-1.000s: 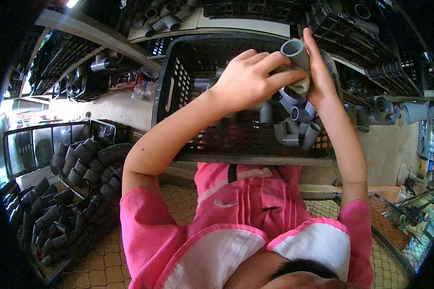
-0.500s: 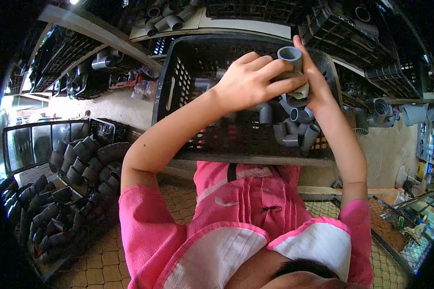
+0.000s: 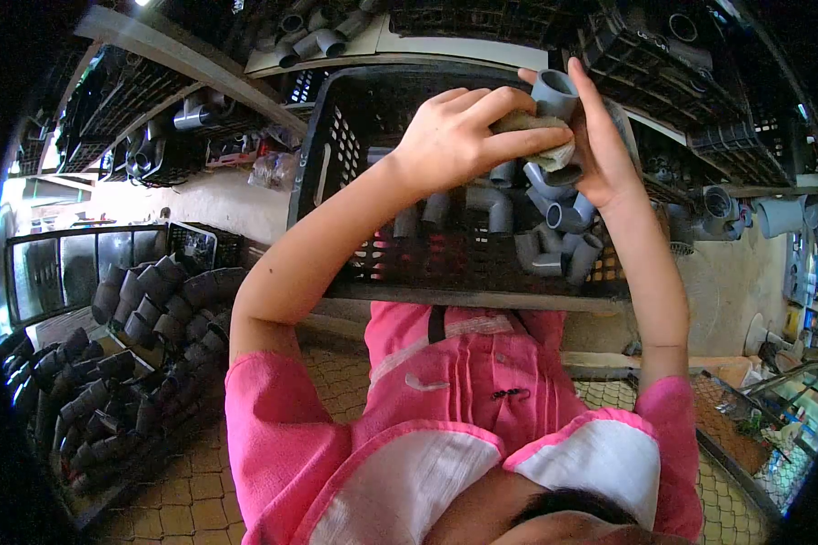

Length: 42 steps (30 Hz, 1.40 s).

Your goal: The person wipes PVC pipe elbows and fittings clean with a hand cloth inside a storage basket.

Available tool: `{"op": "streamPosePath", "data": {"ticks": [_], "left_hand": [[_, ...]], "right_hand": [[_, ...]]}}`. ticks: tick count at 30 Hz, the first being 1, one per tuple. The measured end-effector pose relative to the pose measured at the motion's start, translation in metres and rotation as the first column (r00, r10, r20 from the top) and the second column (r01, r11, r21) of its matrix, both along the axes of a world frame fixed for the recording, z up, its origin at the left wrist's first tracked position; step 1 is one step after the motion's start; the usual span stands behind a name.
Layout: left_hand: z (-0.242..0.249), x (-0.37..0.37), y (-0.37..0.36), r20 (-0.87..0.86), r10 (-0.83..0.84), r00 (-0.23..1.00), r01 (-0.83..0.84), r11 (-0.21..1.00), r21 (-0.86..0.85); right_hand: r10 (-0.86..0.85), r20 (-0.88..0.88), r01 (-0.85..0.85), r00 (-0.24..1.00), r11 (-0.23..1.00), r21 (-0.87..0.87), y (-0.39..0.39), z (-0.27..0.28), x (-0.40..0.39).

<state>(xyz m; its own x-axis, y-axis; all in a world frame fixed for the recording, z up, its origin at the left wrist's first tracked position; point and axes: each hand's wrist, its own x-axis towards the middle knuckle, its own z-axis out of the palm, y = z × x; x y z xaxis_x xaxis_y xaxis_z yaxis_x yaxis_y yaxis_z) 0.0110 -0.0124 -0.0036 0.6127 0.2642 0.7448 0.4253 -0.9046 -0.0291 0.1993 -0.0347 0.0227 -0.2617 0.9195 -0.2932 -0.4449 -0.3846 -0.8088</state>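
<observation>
My right hand (image 3: pixel 606 150) grips a grey plastic pipe elbow (image 3: pixel 555 93), its round mouth facing up between thumb and fingers. A crumpled, dull greenish-grey rag (image 3: pixel 554 156) is pinched in my left hand (image 3: pixel 454 136) and pressed against the elbow's side. Part of the elbow is hidden behind the rag and my fingers. Both hands are above a black plastic crate (image 3: pixel 463 294). Inside it lie several loose grey elbows (image 3: pixel 493 207), mostly toward the right and middle.
To the left is a large pile of dark grey fittings (image 3: pixel 164 309). Shelves with black crates (image 3: pixel 691 82) stand ahead and to the right. More fittings (image 3: pixel 318 41) rest on the shelf beyond the crate. A wooden beam (image 3: pixel 182 64) slants across the upper left.
My left hand and the rag have shifted slightly left and down along the elbow, showing more of the rag. The elbow has tilted and moved a little up in my right hand.
</observation>
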Motion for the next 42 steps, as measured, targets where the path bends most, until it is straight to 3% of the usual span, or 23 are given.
{"op": "streamPosePath", "data": {"ticks": [3,6,7,10,13,16,17,20,21,24,28,31,33,37,40,42], "left_hand": [[-0.001,0.001,0.006,0.040,0.023,0.999,-0.027,0.995,0.098],[0.010,0.000,-0.002,0.039,0.104,0.994,-0.104,0.994,0.017],[0.014,0.001,-0.003,0.084,0.097,0.992,-0.099,0.995,0.019],[0.012,-0.001,-0.004,0.092,0.065,0.994,-0.063,0.998,-0.030],[0.003,0.003,-0.007,0.052,-0.049,0.997,0.051,0.998,-0.045],[0.004,0.003,-0.008,0.028,-0.102,0.994,0.104,0.993,-0.057],[0.008,0.001,-0.011,-0.005,-0.091,0.996,0.091,0.995,-0.034],[0.015,0.006,-0.014,0.179,-0.004,0.984,0.016,0.998,-0.065],[0.016,0.005,-0.016,0.191,-0.024,0.981,0.042,0.995,-0.089],[0.018,0.006,-0.022,0.158,-0.110,0.981,0.125,0.989,-0.083],[0.013,0.005,-0.025,-0.011,-0.170,0.985,0.170,0.984,-0.045],[0.011,0.003,-0.018,0.043,-0.154,0.987,0.156,0.985,-0.070],[0.013,0.005,-0.014,0.169,-0.118,0.978,0.130,0.990,-0.059],[0.009,0.008,-0.015,0.214,-0.167,0.962,0.184,0.981,-0.061],[0.010,0.002,-0.023,0.015,-0.243,0.970,0.244,0.969,-0.051],[0.008,0.007,-0.023,0.017,-0.275,0.961,0.273,0.959,0.075]], "right_hand": [[0.097,-0.024,-0.098,0.995,0.994,-0.049,0.009,-0.011,0.008],[0.117,0.014,-0.115,0.993,0.988,-0.104,0.001,-0.005,0.004],[0.198,-0.034,-0.201,0.980,0.971,-0.129,0.005,-0.011,0.011],[0.088,0.049,-0.082,0.995,0.989,-0.122,-0.002,-0.002,0.005],[0.257,-0.147,-0.263,0.955,0.964,-0.023,0.009,-0.001,0.017],[0.288,-0.070,-0.287,0.955,0.958,0.022,0.005,0.004,0.019],[0.219,-0.065,-0.223,0.974,0.973,-0.064,0.006,-0.002,0.021],[0.289,0.000,-0.289,0.957,0.957,0.005,-0.006,0.006,0.028],[0.268,0.035,-0.267,0.963,0.963,-0.043,-0.005,0.010,0.023],[0.369,-0.193,-0.390,0.909,0.918,-0.080,-0.001,0.006,0.033],[0.328,-0.160,-0.339,0.931,0.940,-0.047,-0.001,0.009,0.024],[0.301,-0.087,-0.310,0.950,0.942,-0.129,-0.003,0.011,0.024],[0.308,0.005,-0.304,0.951,0.940,-0.156,-0.001,0.008,0.028],[0.398,-0.121,-0.411,0.909,0.906,-0.104,-0.002,0.004,0.027],[0.382,-0.292,-0.429,0.877,0.896,-0.115,-0.006,0.009,0.025],[0.450,-0.300,-0.493,0.841,0.866,-0.086,-0.004,0.002,0.031]]}}
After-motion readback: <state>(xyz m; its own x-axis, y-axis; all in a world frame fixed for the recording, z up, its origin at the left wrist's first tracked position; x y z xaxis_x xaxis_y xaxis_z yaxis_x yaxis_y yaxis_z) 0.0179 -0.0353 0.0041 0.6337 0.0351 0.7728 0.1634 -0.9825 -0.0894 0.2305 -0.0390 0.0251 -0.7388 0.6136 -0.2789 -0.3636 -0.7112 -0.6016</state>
